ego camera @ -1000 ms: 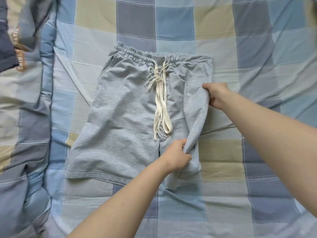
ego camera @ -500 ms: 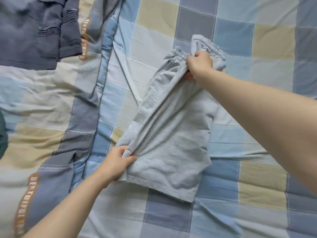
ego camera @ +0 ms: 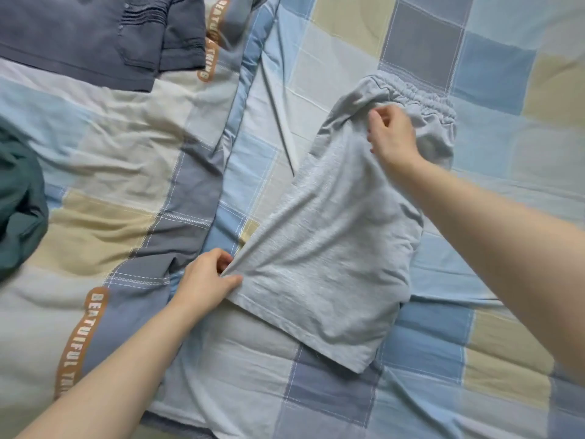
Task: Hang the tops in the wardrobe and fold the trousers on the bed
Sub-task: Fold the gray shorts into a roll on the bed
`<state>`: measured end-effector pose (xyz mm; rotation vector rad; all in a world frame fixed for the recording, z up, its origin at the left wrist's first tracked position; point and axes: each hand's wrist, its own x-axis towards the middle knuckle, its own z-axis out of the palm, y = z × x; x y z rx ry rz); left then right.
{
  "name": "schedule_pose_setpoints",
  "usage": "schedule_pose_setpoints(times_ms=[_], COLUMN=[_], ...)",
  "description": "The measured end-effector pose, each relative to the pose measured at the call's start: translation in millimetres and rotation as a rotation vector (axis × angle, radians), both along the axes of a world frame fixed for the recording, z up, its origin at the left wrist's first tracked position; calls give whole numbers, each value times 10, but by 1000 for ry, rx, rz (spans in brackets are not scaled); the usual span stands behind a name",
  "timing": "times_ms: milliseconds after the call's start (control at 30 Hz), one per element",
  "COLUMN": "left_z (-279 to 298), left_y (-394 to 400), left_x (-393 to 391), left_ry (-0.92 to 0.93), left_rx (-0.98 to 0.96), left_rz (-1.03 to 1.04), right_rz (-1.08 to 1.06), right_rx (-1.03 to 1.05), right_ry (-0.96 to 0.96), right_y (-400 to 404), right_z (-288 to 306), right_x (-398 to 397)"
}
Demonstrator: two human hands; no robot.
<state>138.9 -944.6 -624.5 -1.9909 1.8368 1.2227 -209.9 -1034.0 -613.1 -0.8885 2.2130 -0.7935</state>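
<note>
- Bed: covered with a checked sheet in blue, grey, beige and pale squares; it fills the view.
- Quilt: lies rumpled over the left part of the bed, same checked pattern, with orange bands of lettering.
- Grey shorts: folded in half lengthwise, lying slantwise on the sheet at centre right, elastic waistband at the far end, hem at the near end. Left edge lies just beside the quilt's border.
- Dark blue garment: spread on the quilt at top left, well apart from the shorts.
- Dark green garment: bunched at the left edge, partly out of view.
- Left hand: fingers and thumb curled, pinching the shorts' near left corner at the hem; cloth pulled taut from that point.
- Right hand: over the shorts just below the waistband, fingers bent; grip on the cloth cannot be confirmed.
</note>
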Motion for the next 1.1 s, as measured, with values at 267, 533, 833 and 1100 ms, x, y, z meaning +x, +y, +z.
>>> schedule_pose_setpoints(times_ms=[267, 533, 833, 1100], left_z=[-20, 101, -17, 147], left_y=[9, 196, 1061, 1692], left_x=[-325, -448, -440, -1229], left_ry=[156, 432, -20, 299], left_rx=[103, 500, 409, -75], left_rz=[172, 386, 5, -353], right_rz=[-544, -399, -162, -176], right_rx=[266, 277, 503, 459], right_ry=[-394, -851, -670, -576], right_y=[2359, 2805, 3546, 3566], right_z=[-347, -199, -207, -130], right_x=[202, 182, -225, -28])
